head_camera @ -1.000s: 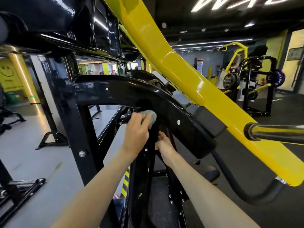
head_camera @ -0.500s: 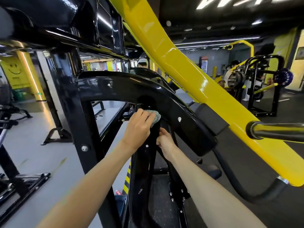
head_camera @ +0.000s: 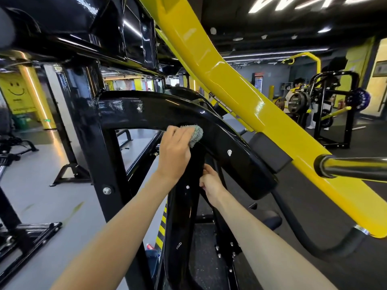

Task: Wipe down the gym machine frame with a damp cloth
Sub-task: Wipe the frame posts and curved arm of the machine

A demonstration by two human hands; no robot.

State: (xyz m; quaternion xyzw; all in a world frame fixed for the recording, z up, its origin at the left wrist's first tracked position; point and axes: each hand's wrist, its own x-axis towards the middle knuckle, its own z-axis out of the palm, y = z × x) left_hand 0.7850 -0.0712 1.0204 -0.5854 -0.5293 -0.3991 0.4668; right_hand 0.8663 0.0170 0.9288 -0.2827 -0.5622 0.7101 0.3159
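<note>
A glossy black gym machine frame (head_camera: 219, 130) curves across the middle of the view, with an upright black post (head_camera: 182, 206) running down from it. My left hand (head_camera: 174, 152) grips a bunched grey cloth (head_camera: 195, 135) and presses it against the underside of the curved black beam, where the post meets it. My right hand (head_camera: 210, 183) is lower, its fingers curled round the right edge of the upright post; the fingertips are hidden behind the post.
A thick yellow arm (head_camera: 240, 86) slants overhead from upper left to lower right, with a chrome handle bar (head_camera: 354, 168) jutting out at right. Another black and yellow machine (head_camera: 326, 105) and people stand far right. Grey floor (head_camera: 41, 185) lies at left, beside black-yellow hazard tape (head_camera: 161, 229).
My left hand with the cloth has slid a little up along the underside of the curved beam. My right hand stays on the post. The view has shifted slightly.
</note>
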